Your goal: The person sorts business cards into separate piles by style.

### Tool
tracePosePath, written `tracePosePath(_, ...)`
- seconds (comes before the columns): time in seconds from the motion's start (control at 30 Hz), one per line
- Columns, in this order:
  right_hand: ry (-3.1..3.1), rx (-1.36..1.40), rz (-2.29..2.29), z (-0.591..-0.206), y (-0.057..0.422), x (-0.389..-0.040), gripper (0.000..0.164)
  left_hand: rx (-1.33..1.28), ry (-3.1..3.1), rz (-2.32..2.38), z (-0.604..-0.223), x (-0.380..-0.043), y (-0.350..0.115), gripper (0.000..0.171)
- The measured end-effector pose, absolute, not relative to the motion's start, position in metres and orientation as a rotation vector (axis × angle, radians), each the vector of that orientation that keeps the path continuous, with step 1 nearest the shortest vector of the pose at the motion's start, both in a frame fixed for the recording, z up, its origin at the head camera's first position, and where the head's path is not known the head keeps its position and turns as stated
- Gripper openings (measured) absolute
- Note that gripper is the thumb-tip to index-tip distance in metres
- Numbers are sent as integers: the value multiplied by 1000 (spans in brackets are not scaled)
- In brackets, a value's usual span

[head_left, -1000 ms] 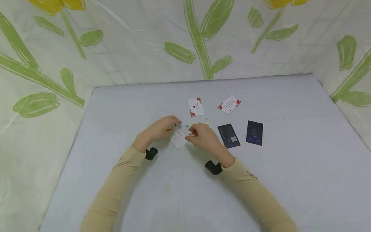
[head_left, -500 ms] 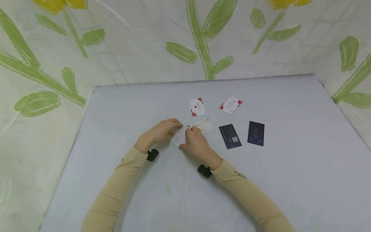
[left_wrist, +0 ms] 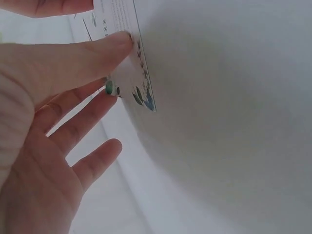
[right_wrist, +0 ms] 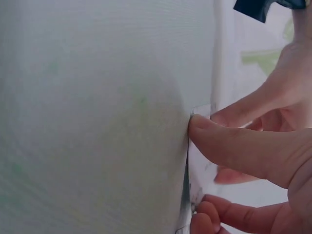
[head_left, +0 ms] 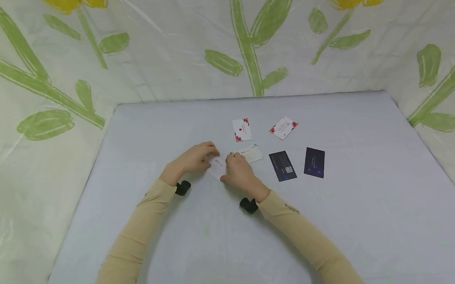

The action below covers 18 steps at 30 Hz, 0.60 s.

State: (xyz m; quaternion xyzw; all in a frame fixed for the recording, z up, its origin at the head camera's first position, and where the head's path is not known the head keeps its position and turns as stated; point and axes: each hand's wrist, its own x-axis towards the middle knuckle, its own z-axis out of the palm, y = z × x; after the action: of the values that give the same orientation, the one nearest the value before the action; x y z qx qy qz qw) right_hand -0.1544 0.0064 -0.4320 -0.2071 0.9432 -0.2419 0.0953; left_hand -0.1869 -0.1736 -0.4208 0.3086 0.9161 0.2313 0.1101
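Note:
Both hands hold one white business card with a leafy print. My left hand pinches its left side; in the left wrist view the thumb lies on the printed face of the card and fingers show behind it. On the other side, my right hand grips the card between thumb and fingers, which stand apart along its edge in the right wrist view. A second leafy white card lies just behind the right hand, partly covered by its fingers.
Two white cards with red flowers, one upright and one slanted, lie farther back on the pale table. Two dark blue cards, one with a QR code and one without, lie to the right.
The right hand has moved left and its thumb and fingers have spread along the card's side. The held card has shifted slightly left and the leafy card behind shows more.

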Motion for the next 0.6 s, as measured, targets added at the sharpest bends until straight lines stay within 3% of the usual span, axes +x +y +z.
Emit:
tracePosePath(0.13, 2760, -631, -798, -431, 4, -157, 37, 830, 2694, 887, -422, -181, -185, 29)
tracePosePath(0.37, 2613, -679, -1188, -431, 2, -172, 16, 666, 2753, 1250, -425, -168, -207, 19)
tracePosePath(0.6, 2549, -608, -1391, -425, 0, -197, 13, 424, 2801, 1401, -425, -166, -213, 21)
